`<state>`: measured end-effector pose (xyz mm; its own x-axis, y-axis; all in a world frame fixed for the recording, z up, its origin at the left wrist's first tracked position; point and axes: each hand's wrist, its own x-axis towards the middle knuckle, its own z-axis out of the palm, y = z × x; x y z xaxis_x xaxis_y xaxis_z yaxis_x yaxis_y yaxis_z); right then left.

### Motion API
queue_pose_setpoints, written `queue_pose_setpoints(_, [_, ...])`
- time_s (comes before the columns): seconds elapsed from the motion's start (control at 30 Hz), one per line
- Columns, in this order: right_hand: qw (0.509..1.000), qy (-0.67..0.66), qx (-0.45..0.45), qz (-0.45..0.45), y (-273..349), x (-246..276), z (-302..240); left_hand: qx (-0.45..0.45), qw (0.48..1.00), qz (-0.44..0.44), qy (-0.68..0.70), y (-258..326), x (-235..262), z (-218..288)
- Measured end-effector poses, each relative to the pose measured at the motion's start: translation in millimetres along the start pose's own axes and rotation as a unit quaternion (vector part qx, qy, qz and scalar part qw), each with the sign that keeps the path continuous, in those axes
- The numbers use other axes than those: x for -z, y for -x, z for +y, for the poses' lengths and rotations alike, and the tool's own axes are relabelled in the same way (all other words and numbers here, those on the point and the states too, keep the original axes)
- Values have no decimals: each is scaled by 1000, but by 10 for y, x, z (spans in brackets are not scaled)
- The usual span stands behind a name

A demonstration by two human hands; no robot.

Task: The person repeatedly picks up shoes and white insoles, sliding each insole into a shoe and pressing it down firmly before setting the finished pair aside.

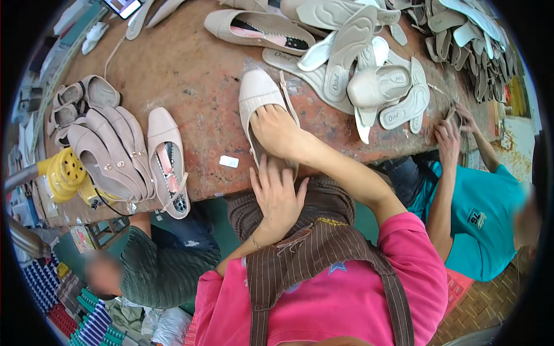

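A beige square-toed slingback shoe (pixel 261 87) lies on the table's near edge in front of me, its toe pointing away. My right hand (pixel 272 131) reaches into its opening with curled fingers, and the fingertips are hidden inside. At the heel end, my left hand (pixel 276 193) rests with fingers spread against the shoe. A thin strap (pixel 287 95) stands up beside the shoe's right side. Left of it, a matching shoe (pixel 163 124) shows a patterned pink and black lining. A small white label (pixel 229 161) lies between the two shoes.
Several finished-looking shoes (pixel 118 153) stand at the left, beside a yellow round fixture (pixel 63 173). Insoles (pixel 349 55) and another shoe (pixel 254 30) are heaped at the back right. One co-worker (pixel 473 219) sits at the right, handling a small piece; another person (pixel 153 268) sits at the left.
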<state>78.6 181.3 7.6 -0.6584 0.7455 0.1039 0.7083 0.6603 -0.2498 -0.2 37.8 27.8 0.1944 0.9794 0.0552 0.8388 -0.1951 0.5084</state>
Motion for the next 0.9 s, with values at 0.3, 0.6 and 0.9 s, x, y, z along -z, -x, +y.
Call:
queue_pose_setpoints(0.3, [979,178,-55,76,416,1182,1341,30,919,122,373,-734,934,-666])
queue_pose_setpoints(0.6, [972,233,-6,-31,423,1138,1793,20,844,512,-159,-1350,2559,-1580])
queue_pose_setpoints(0.9, [977,150,-18,-149,314,1355,1873,174,950,228,-126,-268,968,-1211])
